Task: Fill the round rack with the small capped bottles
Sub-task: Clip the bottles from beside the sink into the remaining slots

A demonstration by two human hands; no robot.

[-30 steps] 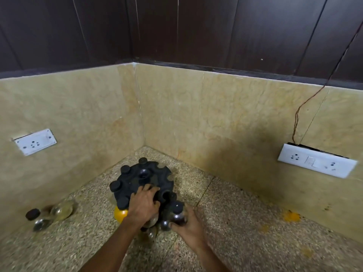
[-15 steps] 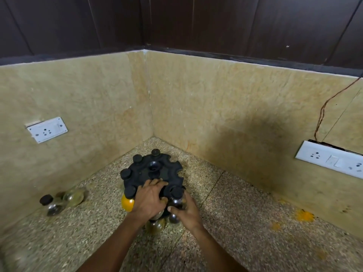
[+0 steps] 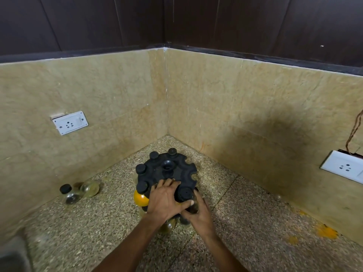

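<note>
Since half a second ago your right hand (image 3: pixel 198 213) has pushed its small black-capped glass bottle (image 3: pixel 186 195) up against a near-side slot of the round black plastic rack (image 3: pixel 167 171); fingers curl round the body, so you steer by the glass and leave the neck free to slide in. Your left hand (image 3: pixel 165 199) lies flat on the rack top, fingers straight, likely bracing it. Two loose clear glass bottles (image 3: pixel 80 190) wait by the left wall. The right-side slots look empty.
</note>
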